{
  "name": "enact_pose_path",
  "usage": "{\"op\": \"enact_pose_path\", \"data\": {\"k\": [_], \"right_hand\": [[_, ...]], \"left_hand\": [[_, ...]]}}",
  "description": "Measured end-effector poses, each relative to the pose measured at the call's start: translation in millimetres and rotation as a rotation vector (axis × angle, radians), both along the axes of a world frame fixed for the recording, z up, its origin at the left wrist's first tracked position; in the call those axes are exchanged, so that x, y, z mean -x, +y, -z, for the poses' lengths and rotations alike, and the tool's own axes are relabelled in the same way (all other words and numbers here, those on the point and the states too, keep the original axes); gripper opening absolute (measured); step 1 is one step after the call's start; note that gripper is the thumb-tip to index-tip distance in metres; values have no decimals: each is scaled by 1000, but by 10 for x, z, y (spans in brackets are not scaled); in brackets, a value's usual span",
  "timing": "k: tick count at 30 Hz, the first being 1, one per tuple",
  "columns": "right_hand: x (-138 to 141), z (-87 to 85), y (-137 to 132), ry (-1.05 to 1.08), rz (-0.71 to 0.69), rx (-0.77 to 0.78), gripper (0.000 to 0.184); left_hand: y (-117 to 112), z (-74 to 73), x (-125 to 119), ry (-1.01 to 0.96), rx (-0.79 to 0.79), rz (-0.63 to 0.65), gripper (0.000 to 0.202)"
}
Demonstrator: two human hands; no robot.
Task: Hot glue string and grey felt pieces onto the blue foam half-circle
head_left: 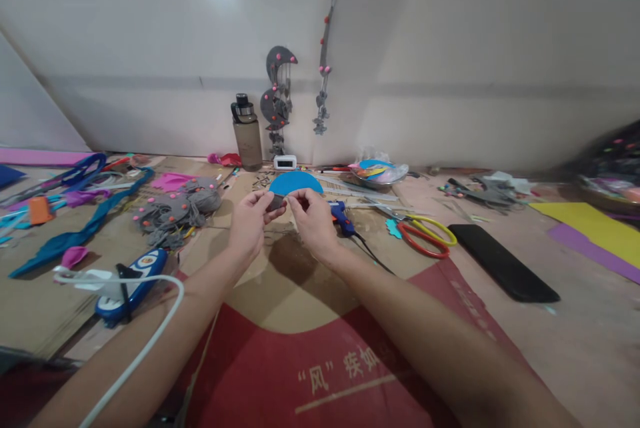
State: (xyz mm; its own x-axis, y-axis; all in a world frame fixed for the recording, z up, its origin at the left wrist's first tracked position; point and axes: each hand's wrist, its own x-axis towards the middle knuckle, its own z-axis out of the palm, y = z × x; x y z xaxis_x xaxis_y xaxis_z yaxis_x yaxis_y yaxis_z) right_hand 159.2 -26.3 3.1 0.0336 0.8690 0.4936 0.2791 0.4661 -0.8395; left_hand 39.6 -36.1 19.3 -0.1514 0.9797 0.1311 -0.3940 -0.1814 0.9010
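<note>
While one blue half-disc (295, 183) lies behind, left hand (249, 221) and right hand (314, 220) pinch one grey piece (277, 202).

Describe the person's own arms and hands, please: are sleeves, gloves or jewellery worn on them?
The left forearm and the right forearm are bare down to the picture's lower edge; no sleeve shows. The left hand and the right hand wear no gloves. No watch, bracelet or ring is visible. A white cable crosses in front of the left forearm.
</note>
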Motion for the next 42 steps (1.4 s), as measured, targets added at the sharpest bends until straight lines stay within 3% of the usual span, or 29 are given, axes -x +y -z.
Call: {"op": "enact_pose_path", "data": {"k": [8, 19, 25, 29, 34, 39, 42], "right_hand": [[24, 19, 26, 121, 45, 78, 21], [31, 44, 76, 335, -109, 201, 21], [26, -2, 62, 327, -187, 208, 20], [45, -21, 23, 268, -118, 205, 18], [29, 15, 9, 124, -28, 105, 17], [-13, -14, -14, 49, -76, 32, 16], [-20, -84, -64, -88, -99, -18, 13]], "left_hand": [[-33, 6, -43, -10, -8, -1, 17], [15, 31, 5, -61, 14, 82, 12], [55, 45, 30, -81, 129, 158, 9], [59, 75, 9, -87, 144, 88, 10], [48, 82, -1, 67, 86, 22, 12], [3, 46, -23, 327, -45, 93, 17], [1, 45, 5, 520, -29, 47, 10]]}}
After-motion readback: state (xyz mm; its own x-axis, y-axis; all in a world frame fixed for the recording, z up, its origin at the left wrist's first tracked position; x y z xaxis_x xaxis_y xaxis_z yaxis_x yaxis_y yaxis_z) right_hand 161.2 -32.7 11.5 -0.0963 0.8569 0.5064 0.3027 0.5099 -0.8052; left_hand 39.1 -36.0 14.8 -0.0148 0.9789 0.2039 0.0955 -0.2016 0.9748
